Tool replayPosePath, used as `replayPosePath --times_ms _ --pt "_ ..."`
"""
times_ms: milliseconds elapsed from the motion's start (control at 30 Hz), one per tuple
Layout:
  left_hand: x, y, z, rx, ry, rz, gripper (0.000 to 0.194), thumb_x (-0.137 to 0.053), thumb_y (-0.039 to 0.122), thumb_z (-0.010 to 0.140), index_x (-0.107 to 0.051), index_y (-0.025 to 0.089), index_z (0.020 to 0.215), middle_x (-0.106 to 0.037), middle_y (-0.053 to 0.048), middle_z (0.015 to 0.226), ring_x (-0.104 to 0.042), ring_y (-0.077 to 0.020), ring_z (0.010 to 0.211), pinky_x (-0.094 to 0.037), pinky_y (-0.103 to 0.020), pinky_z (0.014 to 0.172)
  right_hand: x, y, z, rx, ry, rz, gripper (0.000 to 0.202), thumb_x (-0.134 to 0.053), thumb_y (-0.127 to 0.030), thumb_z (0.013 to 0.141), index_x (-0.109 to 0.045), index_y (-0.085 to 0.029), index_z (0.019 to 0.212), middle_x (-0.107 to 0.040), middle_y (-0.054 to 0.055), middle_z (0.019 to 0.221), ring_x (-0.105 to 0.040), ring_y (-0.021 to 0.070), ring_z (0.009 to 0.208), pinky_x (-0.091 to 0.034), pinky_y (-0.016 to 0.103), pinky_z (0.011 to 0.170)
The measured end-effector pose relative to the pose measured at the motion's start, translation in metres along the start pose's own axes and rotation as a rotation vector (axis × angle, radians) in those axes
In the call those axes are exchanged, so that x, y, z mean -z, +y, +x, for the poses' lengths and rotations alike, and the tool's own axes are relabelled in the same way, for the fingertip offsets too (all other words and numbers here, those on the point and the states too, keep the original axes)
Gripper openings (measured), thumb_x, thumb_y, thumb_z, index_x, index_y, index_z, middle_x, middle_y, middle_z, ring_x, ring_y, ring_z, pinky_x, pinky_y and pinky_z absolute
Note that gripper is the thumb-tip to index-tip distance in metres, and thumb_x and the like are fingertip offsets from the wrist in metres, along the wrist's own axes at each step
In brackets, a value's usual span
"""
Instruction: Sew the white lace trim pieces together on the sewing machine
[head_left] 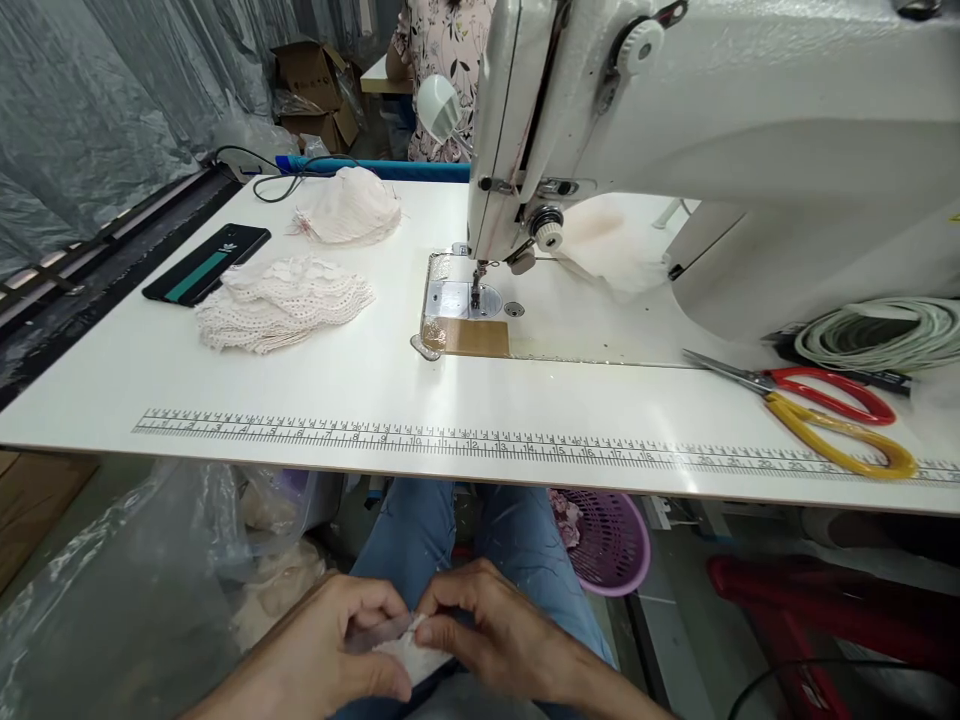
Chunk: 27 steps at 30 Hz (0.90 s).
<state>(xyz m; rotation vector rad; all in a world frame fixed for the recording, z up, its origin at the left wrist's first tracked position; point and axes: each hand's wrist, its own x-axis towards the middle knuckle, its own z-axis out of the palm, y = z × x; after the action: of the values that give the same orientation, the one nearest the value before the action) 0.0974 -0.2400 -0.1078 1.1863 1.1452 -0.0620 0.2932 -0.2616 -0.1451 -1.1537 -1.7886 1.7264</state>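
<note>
Left hand [330,645] and right hand [502,630] pinch white cloth [414,657], grip nearly closed (I read "13" on the printed ruler [487,445]).

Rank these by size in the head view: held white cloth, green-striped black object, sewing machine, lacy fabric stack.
1. Sewing machine
2. Lacy fabric stack
3. Green-striped black object
4. Held white cloth (visible part only)

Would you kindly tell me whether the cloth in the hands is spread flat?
Not spread flat: only a small piece of white cloth shows, pinched between left hand and right hand. Folded or bunched, I cannot tell.
</note>
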Motion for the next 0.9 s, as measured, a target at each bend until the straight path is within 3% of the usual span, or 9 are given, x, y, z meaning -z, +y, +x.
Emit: replayPosePath --times_ms 200,333,533,633,900 --pt "-0.008 -0.006 0.008 -0.025 0.097 0.150 0.022 -0.062 0.033 0.070 -0.056 0.015 0.058 -0.032 0.008 0.052 -0.030 -0.0103 0.054 -0.021 -0.022 0.050 0.002 -0.006 -0.008 -0.042 0.016 -0.114 0.023 -0.056 -0.037 0.086 -0.069 -0.018 0.083 -0.060 -0.001 0.066 -0.052 0.0109 0.063 -0.036 0.020 0.062" --pt "-0.006 -0.010 0.010 -0.007 0.066 0.093 0.027 -0.063 0.037 0.068 -0.050 0.017 0.056 -0.026 0.008 0.051 -0.026 -0.0098 0.053 -0.017 -0.023 0.048 0.004 0.001 -0.007 -0.080 0.043 -0.002 0.033 -0.070 -0.049 0.071 -0.070 -0.017 0.080 -0.058 -0.002 0.066 -0.050 0.0108 0.063 -0.036 0.018 0.058" --pt "-0.005 -0.017 0.015 0.009 -0.019 -0.032 0.047 -0.071 0.057 0.062 -0.042 0.019 0.056 -0.024 0.010 0.049 -0.021 -0.0085 0.050 -0.016 -0.023 0.047 0.002 0.009 -0.005 -0.046 0.038 0.151 0.020 -0.068 -0.034 0.075 -0.070 -0.014 0.077 -0.056 -0.003 0.060 -0.050 0.0093 0.058 -0.037 0.018 0.055" --pt "-0.007 -0.014 0.017 -0.010 -0.003 -0.062 0.055 -0.070 0.065 0.057 -0.041 0.019 0.055 -0.023 0.011 0.048 -0.019 -0.0080 0.050 -0.015 -0.023 0.047 0.003 0.009 -0.006 -0.046 0.049 0.165 0.018 -0.067 -0.032 0.075 -0.069 -0.014 0.077 -0.056 -0.003 0.060 -0.049 0.0092 0.057 -0.037 0.018 0.055" --pt "-0.007 -0.009 0.023 -0.018 -0.043 -0.129 0.056 -0.075 0.064 0.051 -0.054 0.016 0.068 -0.028 0.012 0.045 -0.019 -0.0057 0.047 -0.014 -0.023 0.046 0.011 0.004 -0.009 -0.035 0.083 -0.038 0.015 -0.066 -0.029 0.077 -0.070 -0.015 0.081 -0.058 -0.003 0.062 -0.049 0.0083 0.058 -0.035 0.016 0.053"
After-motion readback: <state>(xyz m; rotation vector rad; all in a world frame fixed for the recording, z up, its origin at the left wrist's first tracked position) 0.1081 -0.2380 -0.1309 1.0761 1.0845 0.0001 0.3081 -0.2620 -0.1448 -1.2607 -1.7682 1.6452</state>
